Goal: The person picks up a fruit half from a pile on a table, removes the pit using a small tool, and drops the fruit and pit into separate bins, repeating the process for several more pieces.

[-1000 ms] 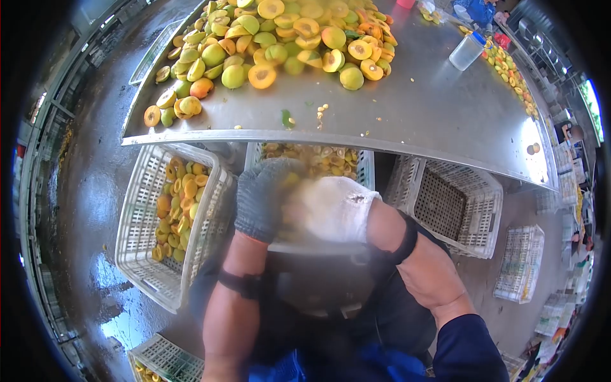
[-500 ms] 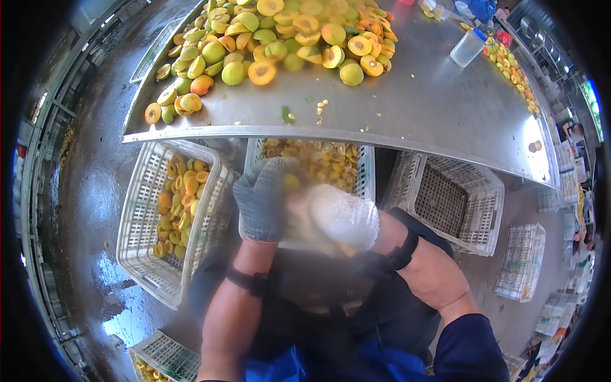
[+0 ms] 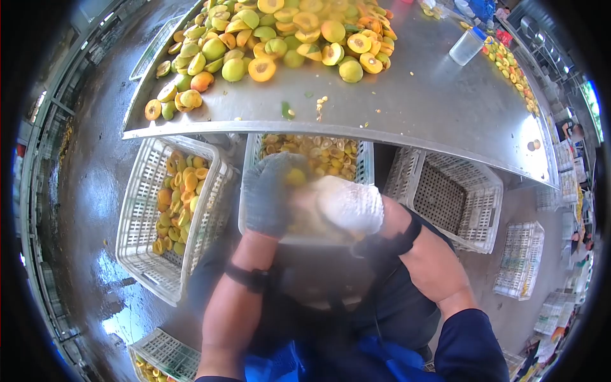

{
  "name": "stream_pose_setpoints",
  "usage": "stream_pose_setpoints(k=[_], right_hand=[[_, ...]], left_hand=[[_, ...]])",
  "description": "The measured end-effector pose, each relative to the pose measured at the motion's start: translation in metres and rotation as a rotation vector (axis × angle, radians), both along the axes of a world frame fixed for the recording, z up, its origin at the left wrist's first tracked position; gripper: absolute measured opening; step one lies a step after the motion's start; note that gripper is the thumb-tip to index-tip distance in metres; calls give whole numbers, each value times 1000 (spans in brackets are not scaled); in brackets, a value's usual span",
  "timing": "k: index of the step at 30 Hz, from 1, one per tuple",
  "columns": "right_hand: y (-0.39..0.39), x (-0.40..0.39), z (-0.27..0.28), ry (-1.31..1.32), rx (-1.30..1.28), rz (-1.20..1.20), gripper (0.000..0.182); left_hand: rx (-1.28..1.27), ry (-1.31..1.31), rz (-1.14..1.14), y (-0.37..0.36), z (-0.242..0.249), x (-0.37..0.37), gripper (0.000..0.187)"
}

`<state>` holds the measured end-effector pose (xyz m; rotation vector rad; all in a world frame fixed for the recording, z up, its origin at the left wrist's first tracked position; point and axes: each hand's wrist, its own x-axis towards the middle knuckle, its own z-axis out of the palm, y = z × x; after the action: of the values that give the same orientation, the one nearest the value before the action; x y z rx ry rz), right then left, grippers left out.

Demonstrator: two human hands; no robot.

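Note:
My left hand (image 3: 270,194), in a grey glove, is closed around a small yellow-green peach (image 3: 294,177). My right hand (image 3: 349,205), in a white knit glove, is curled close beside it, its fingers blurred and pointing at the peach. What the right hand grips, if anything, cannot be made out. Both hands are over a white plastic crate (image 3: 365,167) between my legs. Inside that crate lie many peach halves (image 3: 334,158), partly covered by my hands.
A metal table (image 3: 407,95) bears a large heap of peach halves (image 3: 261,48) and a clear bottle (image 3: 468,46) with a blue lid. At left stands a crate (image 3: 137,223) of peach halves. Another crate (image 3: 487,216) is at right, beside stacked crates (image 3: 519,261).
Both hands have shifted slightly to the right. My left hand has turned inward, and the peach in it shows more clearly. The view has tilted a little.

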<state>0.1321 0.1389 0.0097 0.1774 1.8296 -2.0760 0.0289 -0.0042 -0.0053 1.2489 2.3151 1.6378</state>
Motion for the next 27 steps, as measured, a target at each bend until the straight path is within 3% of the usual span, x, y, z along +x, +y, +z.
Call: stream_pose_setpoints(k=[2, 4, 5, 8, 10, 11, 14, 15, 18, 20, 22, 23, 26, 27], right_hand=[[10, 0, 11, -109, -203, -25, 45], [7, 3, 28, -197, -229, -91, 44], [11, 6, 33, -181, -209, -63, 43], [12, 3, 22, -78, 209, -7, 44], [0, -2, 18, 161, 612, -54, 43], [-11, 2, 17, 295, 760, -189, 41], [-24, 8, 27, 331, 885, -201, 39], [-18, 6, 24, 334, 903, -111, 39], [-3, 1, 15, 78, 380, -35, 37], [3, 10, 14, 227, 270, -69, 36], [-8, 11, 6, 371, 414, -124, 36], [-13, 13, 6, 441, 656, -146, 33], [-23, 17, -2, 576, 969, -223, 28], [-27, 16, -6, 601, 955, -291, 27]], left_hand=[[167, -217, -6, 5, -4, 5, 28], [279, -317, -25, 6, 3, 11, 35], [200, -153, -35, 2, 1, 9, 35], [339, -576, -9, 4, -17, 9, 24], [331, -538, 1, 6, -25, -2, 26], [322, -513, 9, 7, -27, -6, 29], [232, -367, 16, 4, -18, -7, 20], [182, -304, -2, -1, -1, -2, 19], [226, -433, -30, 0, 8, 7, 28], [206, -339, -58, 1, 10, 9, 27], [84, 51, -82, -1, 15, 5, 26], [172, -137, -36, 2, 6, 5, 25], [463, -804, 108, 11, -11, 9, 25], [589, -1095, 161, 13, 4, 12, 25]])
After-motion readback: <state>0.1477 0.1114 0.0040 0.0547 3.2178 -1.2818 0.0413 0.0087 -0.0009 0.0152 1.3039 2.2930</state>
